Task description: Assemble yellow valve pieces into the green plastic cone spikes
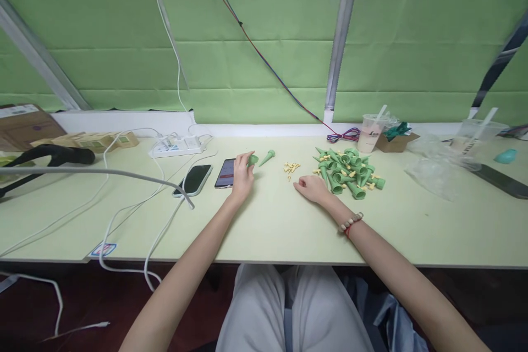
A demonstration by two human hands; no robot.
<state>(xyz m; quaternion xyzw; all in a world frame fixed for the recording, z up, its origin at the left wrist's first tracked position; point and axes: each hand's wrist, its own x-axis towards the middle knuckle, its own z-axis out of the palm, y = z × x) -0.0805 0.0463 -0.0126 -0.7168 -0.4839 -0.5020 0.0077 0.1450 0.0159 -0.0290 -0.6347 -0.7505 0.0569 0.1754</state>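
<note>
My left hand (243,173) is closed round a green cone-shaped piece (252,160), partly hidden by the fingers, at the right edge of a lit phone (225,174). Just right of it lies another green cone-shaped piece (270,156) with a rounded top. My right hand (312,188) rests low on the table with curled fingers; whatever is in them, if anything, is hidden. Beyond its fingertips are several small yellow pieces (292,167) in a loose cluster. A heap of green cones (348,170), mixed with yellow bits, lies right of my right hand.
A second phone (193,180) and white cables (124,206) lie left on the table (280,231). Behind them sits a power strip (177,146). At the back right stand a drink cup (369,135), a small cardboard box (396,143) and a clear plastic bag (433,168).
</note>
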